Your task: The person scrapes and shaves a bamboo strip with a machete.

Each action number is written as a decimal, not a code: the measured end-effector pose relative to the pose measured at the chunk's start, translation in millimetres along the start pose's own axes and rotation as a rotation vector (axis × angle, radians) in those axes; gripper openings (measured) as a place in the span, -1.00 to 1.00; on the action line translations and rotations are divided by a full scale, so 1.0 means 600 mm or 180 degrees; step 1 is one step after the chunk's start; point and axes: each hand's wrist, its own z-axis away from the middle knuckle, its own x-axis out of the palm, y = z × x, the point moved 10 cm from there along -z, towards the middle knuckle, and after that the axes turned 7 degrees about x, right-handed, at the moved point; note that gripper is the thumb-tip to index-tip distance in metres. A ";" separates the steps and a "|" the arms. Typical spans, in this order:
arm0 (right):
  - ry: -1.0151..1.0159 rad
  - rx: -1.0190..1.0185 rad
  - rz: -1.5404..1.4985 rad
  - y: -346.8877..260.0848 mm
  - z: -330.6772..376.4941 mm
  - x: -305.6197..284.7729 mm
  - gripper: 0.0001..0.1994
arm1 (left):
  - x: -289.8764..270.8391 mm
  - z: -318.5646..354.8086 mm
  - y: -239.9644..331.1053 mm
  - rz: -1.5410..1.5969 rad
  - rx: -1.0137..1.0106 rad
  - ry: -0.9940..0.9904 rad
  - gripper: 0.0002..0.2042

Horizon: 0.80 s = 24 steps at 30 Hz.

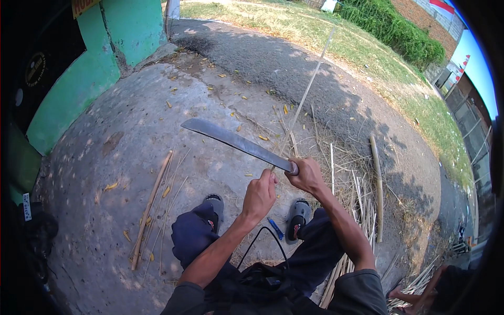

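My right hand (306, 176) is closed round the handle of a machete (231, 139). Its broad, dark grey blade points to the far left, with the tip over the concrete. My left hand (260, 196) pinches the near end of a long, thin bamboo strip (306, 94). From that hand the strip runs away and to the right, toward the asphalt. Close to the handle, the blade crosses the strip; whether they touch I cannot tell. Both hands are close together in front of my knees. On the ground between my feet lies a blue box cutter (275, 229).
Bamboo sticks (153, 207) lie at my left. To my right are bamboo shavings (341, 165), a pile of split strips (362, 202) and a thicker pole (377, 189). Another person's arm (428, 291) shows at lower right beside more strips. A green wall (79, 92) stands far left.
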 end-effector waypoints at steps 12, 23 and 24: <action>0.0127 0.0276 -0.0354 0.021 -0.019 -0.008 -0.83 | -0.017 0.022 0.000 0.0065 0.0049 0.0013 -0.79; 0.0394 0.0515 -0.0142 0.065 -0.051 -0.047 -0.79 | -0.003 0.034 0.004 0.0031 -0.0017 -0.0219 -0.79; 0.0365 0.0721 -0.0265 0.078 -0.051 -0.048 -0.78 | 0.000 0.031 0.004 0.0045 -0.0001 -0.0263 -0.79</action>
